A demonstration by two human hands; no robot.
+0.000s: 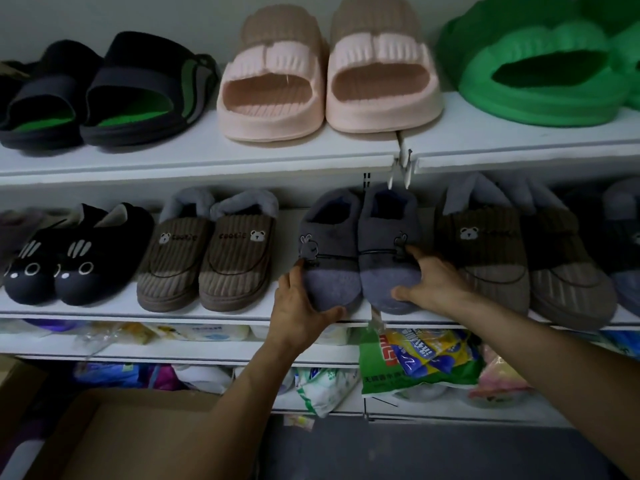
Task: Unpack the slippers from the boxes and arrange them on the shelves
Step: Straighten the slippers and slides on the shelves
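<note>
Cupping toes of the grey slippers: left hand, right hand.

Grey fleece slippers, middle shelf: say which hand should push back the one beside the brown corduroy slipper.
Right, probably: the right hand grips that grey fleece slipper; the left hand holds the other grey fleece slipper.

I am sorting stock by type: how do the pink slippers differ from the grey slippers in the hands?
The pink slippers are open-toed ribbed slides; the grey slippers are closed and fuzzy, with a rabbit figure. The pink slippers stand untouched on the upper shelf; the grey slippers are at the middle shelf edge, gripped by the left hand and the right hand. Both pairs sit side by side, toes toward the camera.
</note>
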